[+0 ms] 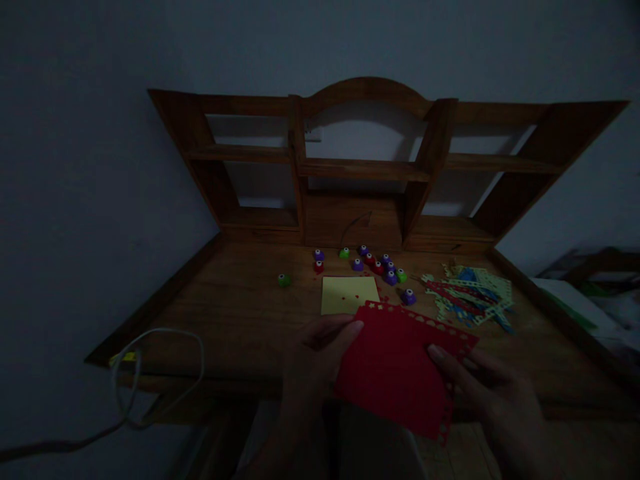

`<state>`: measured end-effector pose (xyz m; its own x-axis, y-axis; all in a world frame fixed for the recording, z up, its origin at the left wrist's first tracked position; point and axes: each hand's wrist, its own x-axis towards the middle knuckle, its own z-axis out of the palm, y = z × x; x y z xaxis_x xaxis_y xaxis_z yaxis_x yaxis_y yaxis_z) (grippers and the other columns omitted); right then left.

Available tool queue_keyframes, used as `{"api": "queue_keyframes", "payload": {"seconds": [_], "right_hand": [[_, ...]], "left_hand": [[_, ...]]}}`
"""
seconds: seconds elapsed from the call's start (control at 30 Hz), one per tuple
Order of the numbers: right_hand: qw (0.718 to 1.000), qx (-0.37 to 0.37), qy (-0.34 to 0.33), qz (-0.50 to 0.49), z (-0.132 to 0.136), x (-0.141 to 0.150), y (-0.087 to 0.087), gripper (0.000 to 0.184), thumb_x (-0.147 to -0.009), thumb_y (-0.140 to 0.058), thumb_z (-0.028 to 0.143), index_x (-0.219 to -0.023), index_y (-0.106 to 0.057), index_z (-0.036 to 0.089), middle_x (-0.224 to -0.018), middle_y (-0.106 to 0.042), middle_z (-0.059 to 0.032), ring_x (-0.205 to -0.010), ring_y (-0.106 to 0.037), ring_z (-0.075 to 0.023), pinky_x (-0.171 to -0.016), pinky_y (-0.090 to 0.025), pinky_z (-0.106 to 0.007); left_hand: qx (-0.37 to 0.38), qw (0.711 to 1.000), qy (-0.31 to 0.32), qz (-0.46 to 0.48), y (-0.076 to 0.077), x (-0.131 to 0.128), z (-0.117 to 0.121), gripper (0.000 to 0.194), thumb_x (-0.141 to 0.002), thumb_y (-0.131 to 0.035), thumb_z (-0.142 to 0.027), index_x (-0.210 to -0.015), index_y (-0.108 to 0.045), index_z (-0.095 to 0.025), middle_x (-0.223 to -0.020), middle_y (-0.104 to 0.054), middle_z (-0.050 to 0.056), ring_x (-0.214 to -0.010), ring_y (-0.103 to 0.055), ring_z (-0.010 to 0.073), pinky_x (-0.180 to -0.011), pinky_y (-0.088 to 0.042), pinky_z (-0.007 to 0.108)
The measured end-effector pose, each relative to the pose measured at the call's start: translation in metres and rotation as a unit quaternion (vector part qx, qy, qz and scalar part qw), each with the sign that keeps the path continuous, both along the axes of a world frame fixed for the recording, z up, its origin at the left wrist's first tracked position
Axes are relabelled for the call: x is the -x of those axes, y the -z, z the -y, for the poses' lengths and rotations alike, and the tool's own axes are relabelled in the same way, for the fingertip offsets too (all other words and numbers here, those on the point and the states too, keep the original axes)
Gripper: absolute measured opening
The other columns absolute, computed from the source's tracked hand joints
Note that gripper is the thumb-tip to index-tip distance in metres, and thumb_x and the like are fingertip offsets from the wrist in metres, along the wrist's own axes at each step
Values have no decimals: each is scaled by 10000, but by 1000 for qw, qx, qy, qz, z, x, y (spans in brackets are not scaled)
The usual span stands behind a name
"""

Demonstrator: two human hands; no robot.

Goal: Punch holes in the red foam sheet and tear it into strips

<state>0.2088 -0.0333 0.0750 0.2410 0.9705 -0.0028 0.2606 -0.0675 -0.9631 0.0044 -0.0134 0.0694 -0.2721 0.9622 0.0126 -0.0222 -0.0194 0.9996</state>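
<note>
A red sheet of paper (395, 367) is held up over the desk's front edge, tilted, with small punched shapes along its top and right edges. My left hand (320, 353) pinches its upper left corner between thumb and fingers. On the right side, my right hand (490, 387) grips the sheet, thumb on top and fingers behind. Just beyond lies a yellow sheet of paper (345, 292) with a few red bits on it. Behind it sit several small craft punches: a purple punch (409, 297), a green punch (284, 280) and a red punch (319, 267) among them.
A heap of punched paper strips (470, 293) in yellow, blue and red lies at the desk's right. A wooden shelf unit (365, 170) rises at the back. A pale cable (203, 353) loops over the front left edge. White papers (565, 303) lie beyond the right side.
</note>
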Motion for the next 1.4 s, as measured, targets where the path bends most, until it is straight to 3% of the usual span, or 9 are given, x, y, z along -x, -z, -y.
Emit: {"api": "queue_keyframes", "payload": {"seconds": [0.37, 0.47, 0.57, 0.67, 0.77, 0.9, 1.07, 1.17, 1.4], "right_hand": [[999, 29, -11, -13, -2, -3, 3, 266, -657, -742, 479, -784, -751, 246, -764, -741, -20, -686, -693, -243, -510, -556, -261], [998, 18, -54, 14, -6, -4, 4, 274, -687, -721, 483, -811, -749, 239, -790, -741, -23, -672, -681, -231, -508, -536, -265], [995, 4, -90, 33, -19, -2, 8, 257, -742, -687, 464, -804, -743, 221, -765, -730, -22, -655, -664, -210, -510, -510, -260], [990, -44, -116, 69, -43, 4, 11, 247, -769, -672, 442, -780, -740, 205, -726, -717, -17, -668, -658, -207, -542, -505, -267], [966, -181, -135, 127, -75, 13, 13, 183, -813, -643, 378, -877, -739, 236, -942, -719, -25, -874, -657, -227, -753, -521, -329], [907, -335, -162, 196, -113, 18, 24, 215, -873, -566, 275, -1044, -695, 294, -1256, -594, -26, -1144, -551, -228, -978, -428, -403], [866, -332, -257, 271, -139, 13, 74, 208, -884, -538, 221, -995, -706, 271, -1192, -632, -53, -1112, -577, -230, -950, -461, -423], [837, -315, -315, 317, -142, 10, 101, 236, -884, -526, 194, -1036, -692, 266, -1154, -647, -61, -1094, -588, -228, -937, -477, -416], [814, -300, -358, 345, -141, 15, 101, 285, -901, -506, 220, -1156, -625, 262, -1120, -652, -62, -1055, -601, -217, -917, -482, -380]], "left_hand": [[-5, 999, 28, -44, 11, 5, -1, 165, -755, -688, -362, -816, -745, -219, -820, -736, 14, -734, -682, 175, -628, -545, 237], [-10, 997, 40, -63, 19, 9, -4, 177, -784, -659, -372, -822, -738, -218, -813, -729, 14, -735, -673, 172, -625, -534, 237], [-18, 996, 70, -61, 26, 15, -17, 192, -809, -631, -372, -855, -711, -203, -841, -719, 26, -782, -668, 176, -649, -536, 244], [-94, 984, 92, -118, 29, 26, -41, 216, -788, -665, -339, -949, -666, -196, -925, -693, 38, -830, -650, 174, -721, -537, 275], [-233, 935, 35, -264, 24, 41, -68, 115, -796, -667, -296, -852, -671, -196, -912, -649, 35, -874, -615, 170, -803, -509, 298], [-329, 850, 40, -410, 25, 58, -91, 174, -897, -511, -196, -1003, -647, -215, -1114, -584, 53, -1048, -559, 166, -917, -466, 311], [-253, 748, 187, -585, 67, 70, -101, 268, -919, -408, -121, -1099, -594, -189, -1130, -574, 66, -1042, -542, 169, -874, -481, 316], [-233, 716, 216, -622, 90, 72, -105, 187, -905, -477, -172, -1023, -622, -193, -1031, -598, 63, -1042, -522, 188, -889, -461, 346], [-258, 669, 225, -660, 91, 65, -105, 253, -911, -495, -360, -1057, -580, -172, -1046, -582, 78, -1019, -514, 213, -919, -404, 365]]}}
